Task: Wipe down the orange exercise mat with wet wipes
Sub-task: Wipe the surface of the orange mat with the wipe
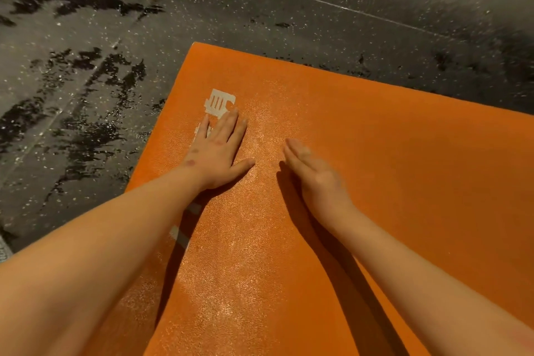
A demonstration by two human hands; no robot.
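Fingers of the left hand lay straight and flat on the orange mat, tips at its white logo. Beside it the right hand stood edge-on, straight too, gripping nothing. Mat lay on the speckled floor.

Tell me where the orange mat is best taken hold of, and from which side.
Probably its far left corner, approached from the dark floor side. The orange mat lies flat and thin, so its top gives nothing to pinch; that corner lies bare, ahead of the left hand, with free edges where its fingers could slip under and the thumb close on top.
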